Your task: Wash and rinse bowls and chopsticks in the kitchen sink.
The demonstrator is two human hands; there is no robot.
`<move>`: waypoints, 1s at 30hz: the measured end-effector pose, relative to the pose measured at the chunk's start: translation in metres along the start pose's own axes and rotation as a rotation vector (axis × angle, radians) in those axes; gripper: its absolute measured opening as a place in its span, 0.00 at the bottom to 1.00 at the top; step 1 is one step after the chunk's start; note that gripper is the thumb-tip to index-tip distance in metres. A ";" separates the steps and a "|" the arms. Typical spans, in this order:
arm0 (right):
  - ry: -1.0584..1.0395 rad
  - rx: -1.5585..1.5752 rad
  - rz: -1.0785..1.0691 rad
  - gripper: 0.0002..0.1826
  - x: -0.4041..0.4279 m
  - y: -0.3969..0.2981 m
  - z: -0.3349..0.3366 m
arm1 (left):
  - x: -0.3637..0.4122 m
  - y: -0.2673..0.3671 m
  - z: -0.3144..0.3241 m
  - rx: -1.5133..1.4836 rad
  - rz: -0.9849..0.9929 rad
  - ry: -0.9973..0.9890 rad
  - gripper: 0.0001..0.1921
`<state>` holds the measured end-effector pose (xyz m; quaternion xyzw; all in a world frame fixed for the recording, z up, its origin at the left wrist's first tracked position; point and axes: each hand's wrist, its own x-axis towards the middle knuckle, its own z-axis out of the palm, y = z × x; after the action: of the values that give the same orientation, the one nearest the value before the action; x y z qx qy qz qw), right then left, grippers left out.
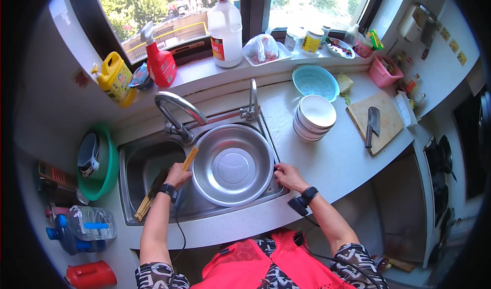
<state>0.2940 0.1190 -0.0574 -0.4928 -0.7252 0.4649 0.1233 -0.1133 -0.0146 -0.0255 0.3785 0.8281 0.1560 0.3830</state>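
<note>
A bundle of wooden chopsticks (pixel 144 208) is gripped in my left hand (pixel 178 175), slanting over the divider between the sink basins. Their other ends stick out above the fist, by the rim of a large stainless steel bowl (pixel 233 165). That bowl sits over the right basin, with nothing seen inside it. My right hand (pixel 288 176) is at the right edge of the sink, close to the bowl's rim, its fingers curled; whether it holds anything cannot be told. The left basin (pixel 153 162) lies beyond my left hand, beneath a curved chrome faucet (pixel 180 108).
Stacked white bowls (pixel 317 112) stand right of the sink, before a blue plastic colander (pixel 315 82). A cleaver (pixel 373 126) lies on a wooden cutting board (pixel 387 116). Green basins (pixel 111 170) are at the left; bottles, including a red spray bottle (pixel 163 66), line the sill.
</note>
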 end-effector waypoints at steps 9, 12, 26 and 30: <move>0.520 0.907 0.288 0.56 0.022 0.011 -0.174 | -0.027 0.151 0.017 -0.329 0.260 -0.526 0.21; 0.306 0.791 0.180 0.62 0.042 -0.021 -0.201 | -0.012 0.202 0.051 -0.392 0.340 -0.663 0.25; -0.068 0.888 0.356 0.33 0.056 -0.014 -0.202 | 0.043 0.295 0.168 -0.754 0.182 -0.705 0.40; -0.064 0.850 0.339 0.30 0.038 -0.020 -0.175 | 0.034 0.270 0.156 -0.765 0.147 -0.728 0.44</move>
<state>0.3755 0.2461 0.0418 -0.4957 -0.3827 0.7497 0.2141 0.1267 0.1854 0.0023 0.2986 0.4968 0.3318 0.7443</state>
